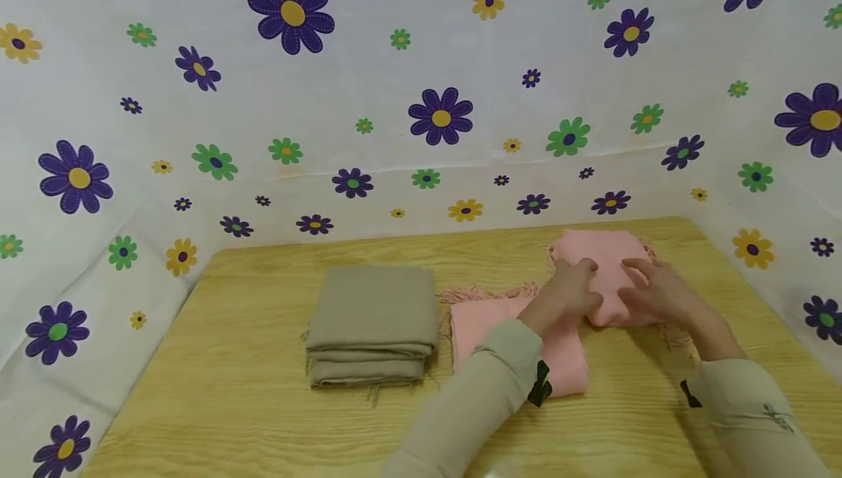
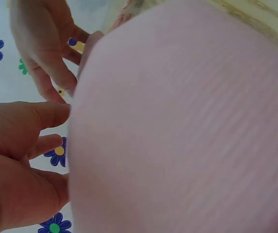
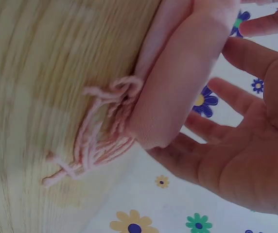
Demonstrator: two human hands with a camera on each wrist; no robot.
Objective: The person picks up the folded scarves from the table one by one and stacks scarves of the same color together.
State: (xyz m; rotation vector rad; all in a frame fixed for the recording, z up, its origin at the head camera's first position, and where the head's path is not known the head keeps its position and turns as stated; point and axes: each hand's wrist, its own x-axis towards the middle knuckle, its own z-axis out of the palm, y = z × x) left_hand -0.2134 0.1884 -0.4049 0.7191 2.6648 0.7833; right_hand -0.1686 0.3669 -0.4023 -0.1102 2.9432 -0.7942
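A folded pink scarf [image 1: 600, 245] with fringe along its edges lies at the back right in the head view. My left hand [image 1: 569, 288] rests on its near left part, and my right hand [image 1: 666, 295] touches its right side with fingers spread. In the left wrist view the pink cloth [image 2: 178, 121] fills most of the picture and hides some fingertips. The right wrist view shows fingers against the scarf's rounded fold [image 3: 175, 82], not wrapped round it. A second folded pink scarf [image 1: 483, 328] lies partly beneath my left forearm.
Left of the pink scarves sits a stack of folded beige cloth [image 1: 371, 310] with short fringe. Everything lies on a wood-grain table [image 1: 243, 346]. White flower-printed sheeting [image 1: 368, 83] rises behind the table and along both sides.
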